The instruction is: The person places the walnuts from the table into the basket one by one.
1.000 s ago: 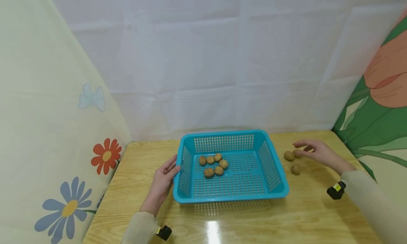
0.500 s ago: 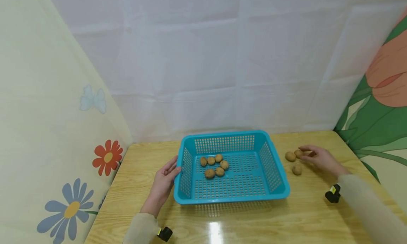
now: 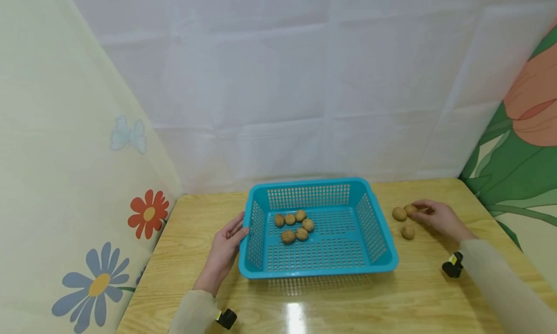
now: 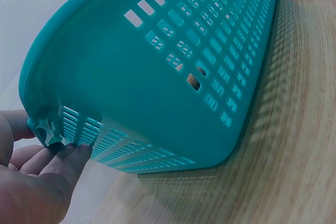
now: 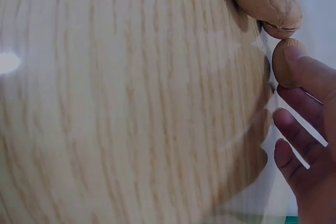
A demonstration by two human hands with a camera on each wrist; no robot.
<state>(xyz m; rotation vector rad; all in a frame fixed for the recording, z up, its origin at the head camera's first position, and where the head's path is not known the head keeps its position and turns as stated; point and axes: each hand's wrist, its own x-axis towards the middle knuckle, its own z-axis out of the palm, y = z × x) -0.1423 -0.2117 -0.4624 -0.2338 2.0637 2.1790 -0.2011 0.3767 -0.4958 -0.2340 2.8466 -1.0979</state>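
Observation:
A blue perforated plastic basket [image 3: 322, 272] stands on the wooden table with several walnuts [image 3: 288, 236] grouped in its left half. At its left end my left hand [image 3: 223, 249] grips the rim, thumb on top and fingers against the outer wall in the left wrist view. Right of the basket, my right hand [image 3: 440, 221] pinches a walnut [image 5: 284, 69] between thumb and fingers, close to the tabletop. Two more walnuts lie beside it: one just to its left [image 3: 399, 213], another nearer the front [image 3: 407, 231].
The wooden table [image 3: 339, 310] ends at a pale cloth backdrop [image 3: 278, 92] behind the basket. Flower-printed cloths stand at the left [image 3: 78, 189] and right [image 3: 526, 174]. A small black camera [image 3: 452, 265] sits on my right wrist.
My right hand has come down onto the rear right walnut, and its thumb and fingers have closed on it. The left hand keeps its grip on the basket, which stays put.

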